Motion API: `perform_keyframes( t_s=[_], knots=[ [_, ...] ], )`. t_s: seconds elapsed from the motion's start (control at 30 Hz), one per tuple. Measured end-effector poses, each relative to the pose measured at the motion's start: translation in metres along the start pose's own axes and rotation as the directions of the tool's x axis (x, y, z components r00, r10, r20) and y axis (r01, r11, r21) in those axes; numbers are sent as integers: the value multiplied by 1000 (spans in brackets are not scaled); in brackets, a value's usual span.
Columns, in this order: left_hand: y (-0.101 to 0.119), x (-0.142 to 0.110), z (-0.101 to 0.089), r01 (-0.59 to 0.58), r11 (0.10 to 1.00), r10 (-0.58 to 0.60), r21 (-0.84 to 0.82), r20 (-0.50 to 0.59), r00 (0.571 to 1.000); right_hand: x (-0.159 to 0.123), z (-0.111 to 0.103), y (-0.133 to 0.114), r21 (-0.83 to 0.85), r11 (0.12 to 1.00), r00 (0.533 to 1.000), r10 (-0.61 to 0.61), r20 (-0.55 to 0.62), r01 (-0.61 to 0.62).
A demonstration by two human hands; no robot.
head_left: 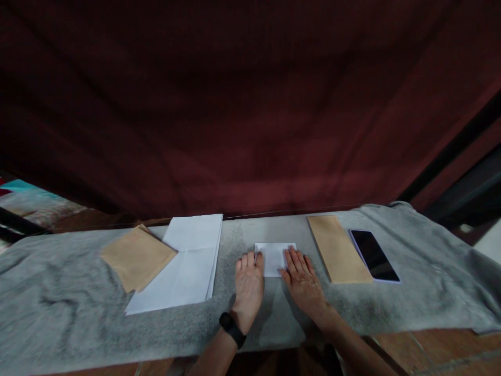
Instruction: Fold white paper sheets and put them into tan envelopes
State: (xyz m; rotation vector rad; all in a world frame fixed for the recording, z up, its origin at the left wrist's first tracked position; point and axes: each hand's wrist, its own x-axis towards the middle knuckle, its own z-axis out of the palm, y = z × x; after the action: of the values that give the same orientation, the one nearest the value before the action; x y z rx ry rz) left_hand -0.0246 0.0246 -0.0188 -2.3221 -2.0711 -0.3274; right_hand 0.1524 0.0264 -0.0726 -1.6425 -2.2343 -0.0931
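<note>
Fingers of both hands lay flat and spread, holding nothing but pressing down on a small folded sheet of white paper (275,257) in the middle of the table (58,318), which was draped in a grey cloth. The left hand (249,287), with a black band on its wrist, touched the paper's left edge; the right hand (302,279) covered its lower right corner. By the look of it, the step in hand was flattening a fold, and a further fold would call for lifting one edge while the other hand pinned the sheet in place. Well to the left lay a larger stack of white sheets (183,266) with a brown envelope (136,257) overlapping its left side. To the right lay a second brown envelope (338,249), and just beside it a dark phone (373,255), screen off. No writing, label or brand could be read on any of them.
</note>
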Motion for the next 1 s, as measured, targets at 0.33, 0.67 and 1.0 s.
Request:
perform_keyframes(
  t_s=[0.33,0.67,1.0],
  knots=[
    [19,-7,32,-230,963,230,-140,-22,973,-2,3,1,-160,985,996,-68,-51,59],
    [6,-10,46,-140,990,138,-24,-86,987,-4,4,12,-90,995,990,-62,-126,51],
    [3,-12,47,-89,996,88,5,-131,987,-5,-2,25,-44,999,997,-22,-75,19]
  ],
)
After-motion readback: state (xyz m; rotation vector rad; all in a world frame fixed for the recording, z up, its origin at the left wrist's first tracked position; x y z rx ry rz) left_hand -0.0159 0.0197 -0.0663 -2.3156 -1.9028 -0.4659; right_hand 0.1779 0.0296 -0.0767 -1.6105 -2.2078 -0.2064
